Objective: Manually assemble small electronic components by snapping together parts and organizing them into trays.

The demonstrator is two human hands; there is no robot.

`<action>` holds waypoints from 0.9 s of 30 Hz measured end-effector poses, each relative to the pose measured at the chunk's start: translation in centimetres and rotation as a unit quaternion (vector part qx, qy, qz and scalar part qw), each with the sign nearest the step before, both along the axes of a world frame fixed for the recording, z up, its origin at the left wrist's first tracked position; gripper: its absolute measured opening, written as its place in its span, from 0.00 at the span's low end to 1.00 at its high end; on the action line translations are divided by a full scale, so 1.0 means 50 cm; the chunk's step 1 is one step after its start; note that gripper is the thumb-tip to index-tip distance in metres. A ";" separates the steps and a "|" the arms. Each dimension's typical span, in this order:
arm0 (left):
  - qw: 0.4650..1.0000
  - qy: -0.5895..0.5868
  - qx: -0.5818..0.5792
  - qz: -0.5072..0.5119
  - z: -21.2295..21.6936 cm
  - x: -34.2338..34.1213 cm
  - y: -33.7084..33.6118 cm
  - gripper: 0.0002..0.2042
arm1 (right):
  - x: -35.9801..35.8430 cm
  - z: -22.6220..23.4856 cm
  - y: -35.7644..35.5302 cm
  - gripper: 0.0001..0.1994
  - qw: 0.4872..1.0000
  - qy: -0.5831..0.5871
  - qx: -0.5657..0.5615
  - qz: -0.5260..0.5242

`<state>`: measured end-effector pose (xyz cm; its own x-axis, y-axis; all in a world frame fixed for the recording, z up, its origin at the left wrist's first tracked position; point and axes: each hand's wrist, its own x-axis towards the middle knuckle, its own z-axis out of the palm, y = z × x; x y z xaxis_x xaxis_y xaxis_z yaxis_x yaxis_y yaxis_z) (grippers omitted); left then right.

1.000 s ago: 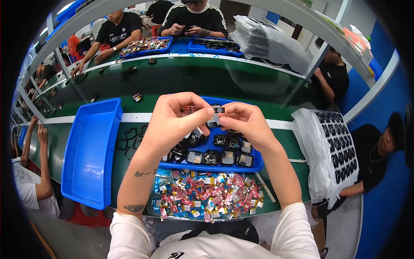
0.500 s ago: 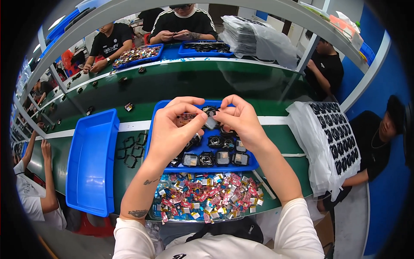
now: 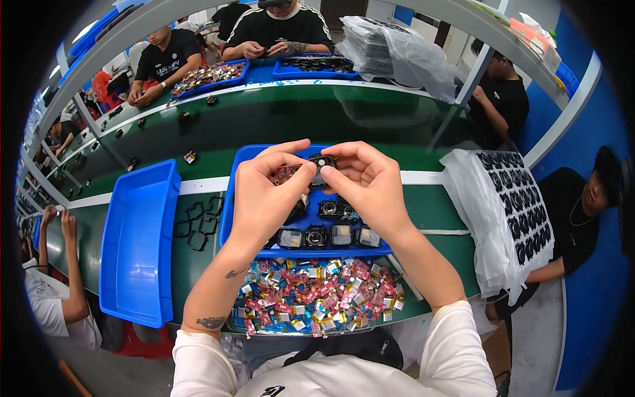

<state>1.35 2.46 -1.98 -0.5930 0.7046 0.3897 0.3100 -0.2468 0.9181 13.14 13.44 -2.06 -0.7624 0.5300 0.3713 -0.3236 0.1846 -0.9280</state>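
Observation:
Both my hands are raised over a blue tray of small black housings. Between the thumb and fingers of my left hand is a small red circuit board; its thumb tip also reaches the part in the other hand. My right hand pinches a black housing with a grey inner part. More black housings sit in rows in the tray, some with round openings and some with grey blocks. Nearest me, a clear tray holds a heap of red circuit boards with silver battery packs.
An empty blue tray stands at left, beside several black frames. A green conveyor carrying small parts runs across. White-wrapped sheets of black parts lie at right. Co-workers sit around; a grey metal frame arches overhead.
My right hand has closed in toward the left, and the black housing now shows raised between the fingertips. The small parts on the conveyor have shifted left.

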 end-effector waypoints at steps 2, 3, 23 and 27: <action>1.000 0.007 0.003 0.006 -0.002 0.001 0.000 0.07 | -0.001 -0.001 -0.001 0.09 1.000 0.006 0.002 -0.004; 1.000 0.007 0.002 0.006 -0.003 0.002 0.000 0.07 | -0.001 -0.002 -0.001 0.09 1.000 0.013 0.005 -0.007; 0.995 0.089 0.050 0.016 0.004 0.024 -0.003 0.06 | -0.002 0.007 0.011 0.06 0.998 0.047 -0.031 -0.038; 0.969 0.238 0.002 0.063 -0.004 0.010 -0.010 0.05 | -0.008 -0.013 0.008 0.06 0.994 0.077 -0.007 -0.072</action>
<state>1.87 1.95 -2.19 -0.4276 0.6360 0.6423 0.7258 -0.1819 0.6634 12.74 13.83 -2.72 -0.6137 0.6345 0.4699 -0.4331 0.2272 -0.8723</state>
